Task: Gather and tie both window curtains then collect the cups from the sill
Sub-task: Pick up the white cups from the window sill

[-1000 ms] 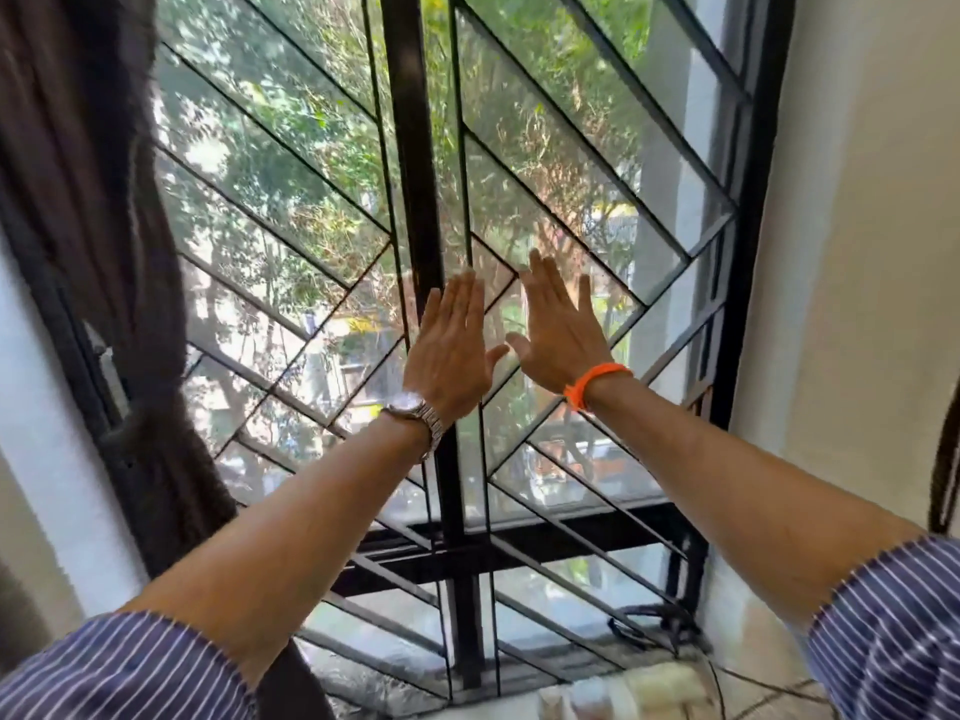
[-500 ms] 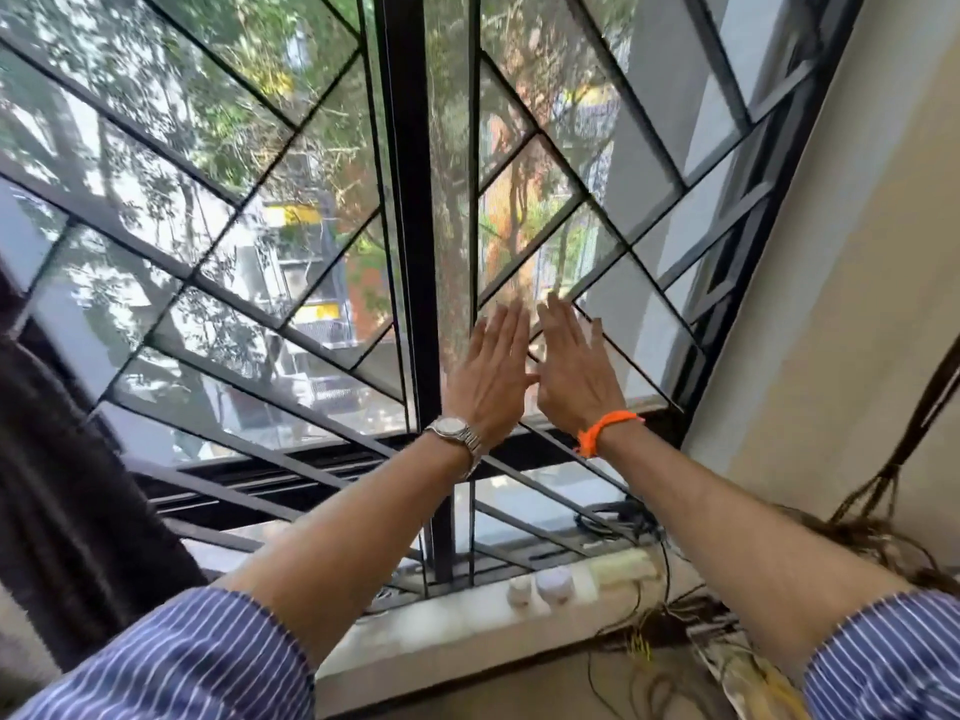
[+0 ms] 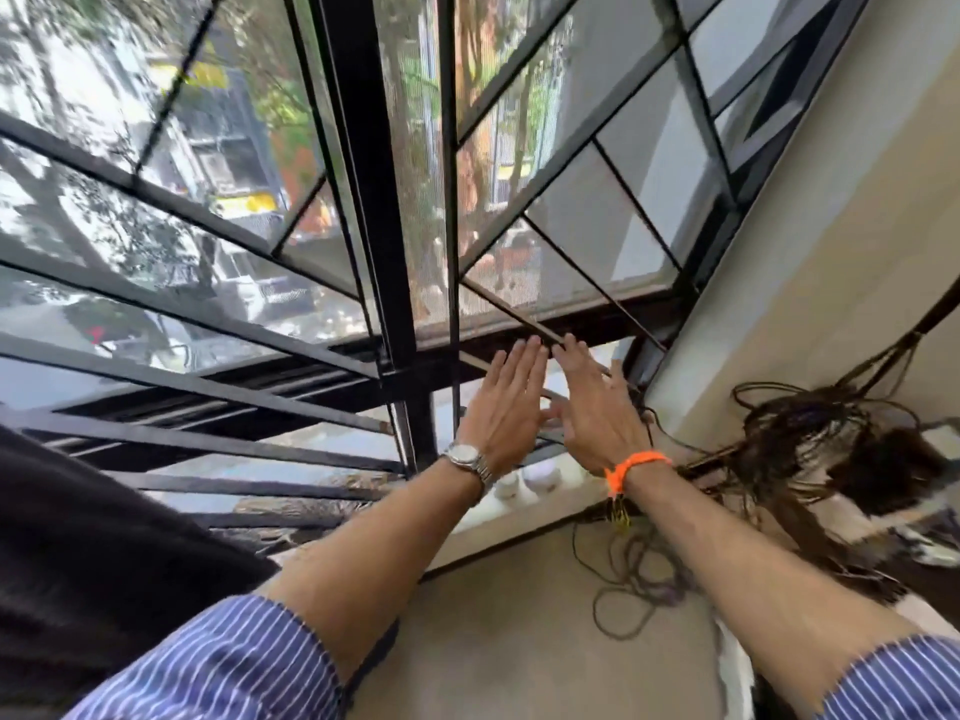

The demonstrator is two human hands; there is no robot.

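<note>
Place: a room in a home, upper floor, at a window.
Window: a black metal grille [image 3: 384,210] with slanted bars and mesh screens; trees, buildings and parked vehicles show far below.
Sill: a pale stone sill [image 3: 524,517] carrying two small white cups [image 3: 527,480].
Furnishing: a dark curtain [image 3: 93,563] at lower left.
Wall: plain cream plaster [image 3: 831,210], with tangled cables [image 3: 810,439] beside it.

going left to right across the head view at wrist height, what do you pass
dark curtain → watch on the left hand → two white cups → orange band on the right hand → tangled cables
</note>
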